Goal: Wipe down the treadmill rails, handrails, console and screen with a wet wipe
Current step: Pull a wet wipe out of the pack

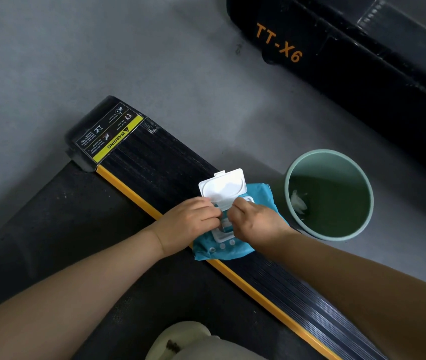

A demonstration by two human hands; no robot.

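Observation:
A blue wet-wipe pack (pixel 235 249) lies on the treadmill's black ribbed side rail (pixel 160 165), its white flip lid (pixel 223 187) standing open. My left hand (pixel 189 220) and my right hand (pixel 254 222) meet over the pack's opening, fingertips curled and pinching at the white wipe or seal there (pixel 225 220). What exactly each finger grips is hidden between the hands. The black running belt (pixel 58 224) lies to the left, edged by a yellow strip (pixel 128 190).
A pale green bin (pixel 329 194) with crumpled white wipes inside stands on the grey floor right of the rail. Another black treadmill marked TT-X6 (pixel 336 61) runs along the upper right. A warning label (pixel 110 135) marks the rail's end. A beige shoe (pixel 180 339) shows below.

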